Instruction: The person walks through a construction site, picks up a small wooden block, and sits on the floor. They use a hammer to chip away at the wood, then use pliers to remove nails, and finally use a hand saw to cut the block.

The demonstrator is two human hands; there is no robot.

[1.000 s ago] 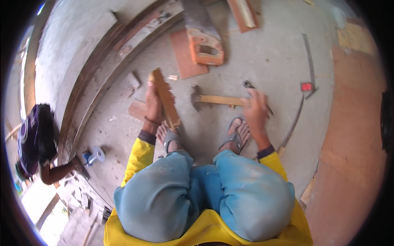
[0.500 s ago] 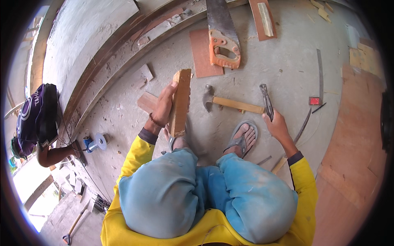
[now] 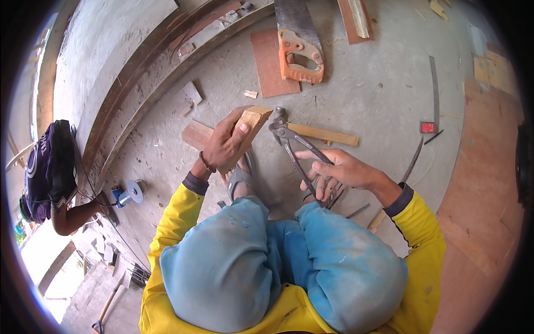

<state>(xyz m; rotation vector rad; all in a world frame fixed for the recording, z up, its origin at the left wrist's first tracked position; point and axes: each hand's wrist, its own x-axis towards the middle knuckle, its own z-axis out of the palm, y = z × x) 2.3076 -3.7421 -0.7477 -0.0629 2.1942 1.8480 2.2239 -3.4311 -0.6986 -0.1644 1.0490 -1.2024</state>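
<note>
My left hand (image 3: 225, 142) is closed around a short wooden block (image 3: 257, 119), its thumb on the near face and the block's cut end tilted up. Just right of the block, a pair of dark metal pincers (image 3: 288, 139) is in my right hand (image 3: 339, 172). The pincers' handles are spread apart, with my fingers between and around them, and the jaws are close to the block without plainly touching it. On the floor behind the pincers lies a claw hammer (image 3: 325, 134) with a wooden handle; its head is partly hidden by the pincers.
Farther off lie a handsaw (image 3: 300, 53) with an orange handle and a brown board (image 3: 267, 67). At right are a metal ruler with a red square (image 3: 427, 127) and large plywood sheets (image 3: 473, 183). A co-worker's arm (image 3: 78, 214) reaches toward a blue tool with a round disc (image 3: 132, 192).
My right hand has brought the pincers left, from beside the hammer's handle to the block, and their handles have spread. My left hand has tilted the block.
</note>
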